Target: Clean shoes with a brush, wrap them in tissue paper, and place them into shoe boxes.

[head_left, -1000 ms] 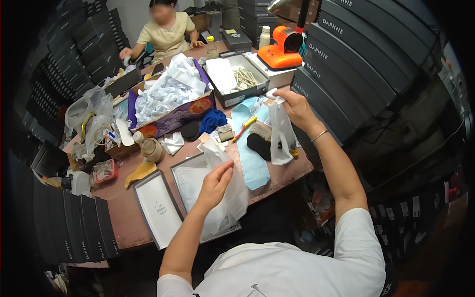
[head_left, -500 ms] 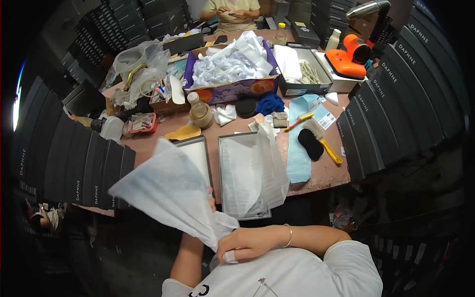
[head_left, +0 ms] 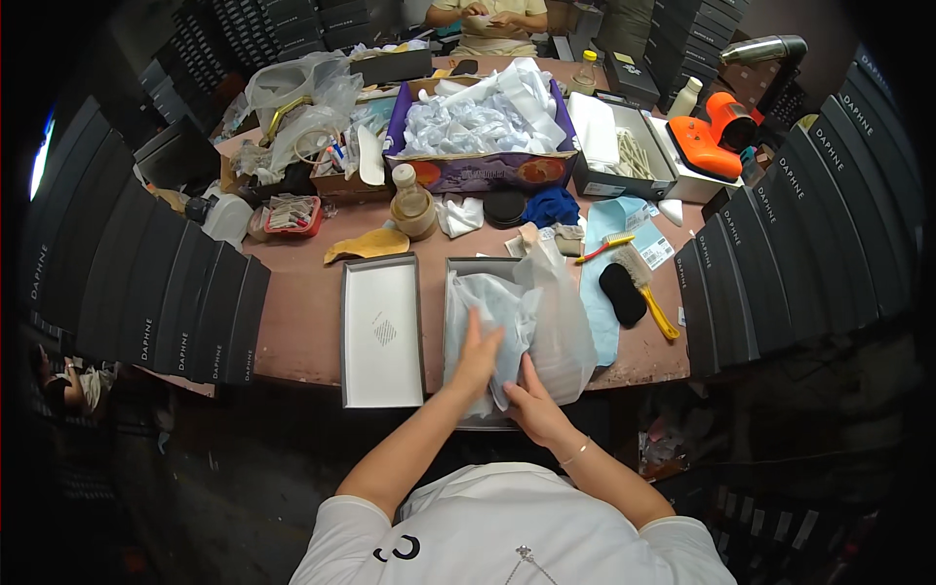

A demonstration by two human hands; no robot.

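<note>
A thin white translucent bag or sheet (head_left: 494, 292), bunched and folded, lies over the open dark-rimmed shoe box (head_left: 450, 322) in front of me. My left hand (head_left: 478, 359) lies on the near left part of it, fingers stretched and somewhat blurred. With thumb up, my right hand (head_left: 538, 405) grips its lower right edge. White wrapping paper (head_left: 561, 327) stands out over the box's right side. Whether anything is inside the bunched bag cannot be seen. Left of the box rests its lid (head_left: 381, 331), pale inside face up.
Dark shoe boxes stand stacked at left (head_left: 195, 302) and right (head_left: 780, 234). Behind are a glue jar (head_left: 413, 210), a purple carton (head_left: 478, 175) of crumpled white material and an orange device (head_left: 704, 146). A brush (head_left: 648, 283) and black pad (head_left: 622, 294) lie on blue paper. Across the table sits another person (head_left: 487, 24).
The white bag has come down from in front of my body onto the open box. Both hands have moved forward with it, uncovering the lid at left.
</note>
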